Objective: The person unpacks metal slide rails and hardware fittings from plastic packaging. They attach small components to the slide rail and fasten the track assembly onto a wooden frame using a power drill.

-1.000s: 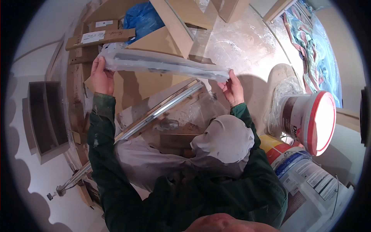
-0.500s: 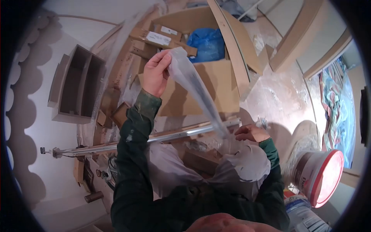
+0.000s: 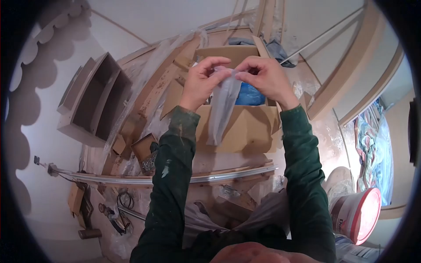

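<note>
A long, translucent plastic bag (image 3: 222, 109) hangs from both hands, its lower end in front of a large cardboard box (image 3: 239, 127). Thumb and fingers of my left hand (image 3: 202, 83) hold the upper left edge. On the other side my right hand (image 3: 268, 81) pinches the upper right edge between thumb and fingertips, close to the left. Whether anything is inside the bag I cannot make out. Behind my hands, a blue plastic bag (image 3: 251, 94) lies in the cardboard box.
Below the box a long metal rail (image 3: 219, 176) crosses the floor. A grey open cabinet (image 3: 94, 98) stands at left. At lower right is a bucket with a red rim (image 3: 367, 215). A small open carton (image 3: 144, 148) and a mallet (image 3: 90, 233) lie left of my arm.
The plastic bag was stretched diagonally from my raised left hand down to my right hand by the knee. My right hand has risen beside the left, and the bag now hangs down.
</note>
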`<action>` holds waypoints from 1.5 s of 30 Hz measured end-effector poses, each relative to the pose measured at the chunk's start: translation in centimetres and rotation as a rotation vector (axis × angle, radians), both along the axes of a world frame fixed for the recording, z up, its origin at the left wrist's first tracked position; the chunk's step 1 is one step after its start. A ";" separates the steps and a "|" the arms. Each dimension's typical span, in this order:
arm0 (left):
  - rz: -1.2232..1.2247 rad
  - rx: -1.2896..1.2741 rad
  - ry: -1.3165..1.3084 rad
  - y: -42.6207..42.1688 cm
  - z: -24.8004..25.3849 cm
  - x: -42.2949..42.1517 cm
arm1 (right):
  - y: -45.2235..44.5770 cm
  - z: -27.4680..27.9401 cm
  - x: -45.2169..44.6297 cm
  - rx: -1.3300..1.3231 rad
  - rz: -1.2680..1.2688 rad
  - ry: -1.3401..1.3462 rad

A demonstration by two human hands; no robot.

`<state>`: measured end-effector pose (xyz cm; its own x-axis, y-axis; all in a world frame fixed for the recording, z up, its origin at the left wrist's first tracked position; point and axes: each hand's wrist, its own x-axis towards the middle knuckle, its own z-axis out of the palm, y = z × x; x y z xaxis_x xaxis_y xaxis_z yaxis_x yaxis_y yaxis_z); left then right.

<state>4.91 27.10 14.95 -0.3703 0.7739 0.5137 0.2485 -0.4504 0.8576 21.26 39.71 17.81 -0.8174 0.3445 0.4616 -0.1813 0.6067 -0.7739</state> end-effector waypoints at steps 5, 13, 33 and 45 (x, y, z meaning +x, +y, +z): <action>-0.013 -0.155 0.124 -1.3 -2.2 -2.9 | -1.9 -3.3 -2.8 0.039 -0.109 0.049; 0.218 -0.061 0.546 -0.8 -6.6 -3.7 | -2.8 -6.5 -5.1 0.290 -0.303 -0.133; 0.223 -0.056 0.400 0.1 -11.0 -3.5 | -1.5 -10.6 -5.3 -0.124 -0.212 -0.317; 0.378 0.222 0.656 -0.7 -10.8 -1.9 | -1.2 -13.2 -5.9 -1.222 0.373 -0.013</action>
<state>3.00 26.36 4.12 -0.1557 0.5101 0.8459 0.8430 -0.3777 0.3829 15.39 38.48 4.60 -0.9580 0.2868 -0.0007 -0.1742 -0.5838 -0.7930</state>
